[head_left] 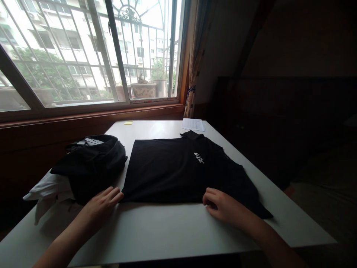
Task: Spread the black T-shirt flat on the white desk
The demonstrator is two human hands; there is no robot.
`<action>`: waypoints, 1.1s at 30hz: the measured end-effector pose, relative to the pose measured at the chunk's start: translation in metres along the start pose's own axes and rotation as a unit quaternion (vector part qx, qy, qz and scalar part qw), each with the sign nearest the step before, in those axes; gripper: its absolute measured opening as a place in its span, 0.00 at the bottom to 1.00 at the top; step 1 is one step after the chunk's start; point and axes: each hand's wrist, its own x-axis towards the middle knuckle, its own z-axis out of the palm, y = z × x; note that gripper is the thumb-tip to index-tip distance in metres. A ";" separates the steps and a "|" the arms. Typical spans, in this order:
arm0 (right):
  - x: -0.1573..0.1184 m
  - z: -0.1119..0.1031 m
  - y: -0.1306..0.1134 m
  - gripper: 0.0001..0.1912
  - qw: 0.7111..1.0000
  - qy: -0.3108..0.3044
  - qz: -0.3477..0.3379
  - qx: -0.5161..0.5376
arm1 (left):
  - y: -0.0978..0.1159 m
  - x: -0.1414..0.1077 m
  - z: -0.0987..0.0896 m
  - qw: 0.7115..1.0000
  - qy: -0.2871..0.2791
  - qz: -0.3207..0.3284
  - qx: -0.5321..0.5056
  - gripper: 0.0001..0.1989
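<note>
A black T-shirt [164,169] with a small white print lies spread sideways on the white table [167,230], its hem to the left and its collar and sleeves to the right. My left hand [107,197] pinches the shirt's near hem corner, fingers together. At the shirt's near edge, close to the sleeve, my right hand [219,203] has its fingers curled and pressed together on the cloth.
A heap of black and white clothes [92,163] sits on the table's left side, beside my left forearm. Papers [193,124] and a yellow note [128,123] lie at the far edge. Beyond the table are a barred window [139,56] and a curtain [193,63].
</note>
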 end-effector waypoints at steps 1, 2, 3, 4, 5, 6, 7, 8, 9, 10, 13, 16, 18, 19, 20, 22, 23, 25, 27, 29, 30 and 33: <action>-0.006 -0.004 0.006 0.09 1.000 0.001 0.013 -0.001 | 0.002 0.000 -0.006 1.000 -0.004 -0.004 -0.005 0.24; -0.011 -0.007 0.013 0.09 1.000 0.004 0.025 -0.005 | 0.004 0.002 -0.011 1.000 -0.006 -0.007 -0.014 0.23; -0.016 -0.010 0.018 0.08 0.999 0.008 0.037 -0.013 | 0.008 0.005 -0.016 1.000 -0.005 -0.007 -0.025 0.20; -0.021 -0.011 0.024 0.08 0.999 0.012 0.048 -0.022 | 0.013 0.009 -0.020 0.999 0.000 -0.004 -0.038 0.18; -0.025 -0.013 0.028 0.07 0.998 0.017 0.057 -0.031 | 0.019 0.014 -0.023 0.999 0.007 0.002 -0.052 0.15; -0.028 -0.013 0.032 0.06 0.997 0.021 0.064 -0.038 | 0.024 0.019 -0.024 0.998 0.012 0.011 -0.065 0.13; -0.031 -0.012 0.035 0.06 0.996 0.025 0.068 -0.042 | 0.030 0.025 -0.024 0.997 0.014 0.019 -0.077 0.12; -0.033 -0.011 0.038 0.06 0.996 0.028 0.072 -0.044 | 0.035 0.030 -0.023 0.996 0.012 0.026 -0.087 0.11; -0.034 -0.010 0.039 0.07 0.996 0.032 0.074 -0.043 | 0.038 0.035 -0.021 0.995 0.007 0.030 -0.094 0.10; -0.034 -0.009 0.040 0.09 0.995 0.037 0.077 -0.042 | 0.041 0.039 -0.019 0.995 -0.002 0.031 -0.099 0.10; -0.035 -0.006 0.041 0.13 0.993 0.052 0.090 -0.048 | 0.042 0.047 -0.012 0.993 -0.039 0.014 -0.108 0.09; -0.034 -0.006 0.042 0.11 0.993 0.053 0.088 -0.064 | 0.040 0.048 -0.009 0.990 -0.070 -0.010 -0.118 0.09; -0.035 -0.006 0.044 0.10 0.992 0.060 0.079 -0.078 | 0.039 0.047 -0.008 0.990 -0.065 -0.016 -0.121 0.09; -0.036 -0.006 0.045 0.10 0.991 0.067 0.075 -0.084 | 0.040 0.046 -0.008 0.991 -0.054 -0.015 -0.120 0.09; -0.037 -0.006 0.047 0.11 0.990 0.077 0.069 -0.091 | 0.040 0.045 -0.007 0.992 -0.039 -0.011 -0.117 0.10; -0.039 -0.006 0.051 0.11 0.988 0.098 0.053 -0.104 | 0.042 0.042 -0.007 0.994 -0.010 -0.004 -0.106 0.10; -0.040 -0.006 0.053 0.11 0.987 0.105 0.045 -0.110 | 0.043 0.041 -0.006 0.995 0.001 0.000 -0.100 0.11; -0.042 -0.005 0.056 0.12 0.986 0.106 0.032 -0.122 | 0.044 0.037 -0.004 0.996 0.011 0.008 -0.087 0.11; -0.044 -0.005 0.059 0.12 0.988 0.086 0.023 -0.128 | 0.045 0.033 -0.001 0.997 0.009 0.011 -0.075 0.13; -0.046 -0.006 0.060 0.13 0.989 0.065 0.018 -0.130 | 0.046 0.029 0.001 0.998 -0.006 0.010 -0.067 0.15; -0.046 -0.006 0.059 0.13 0.990 0.058 0.019 -0.129 | 0.046 0.028 0.002 0.998 -0.016 0.009 -0.064 0.15; -0.047 -0.012 0.057 0.14 0.991 0.042 0.029 -0.122 | 0.044 0.025 0.001 0.997 -0.045 0.008 -0.063 0.17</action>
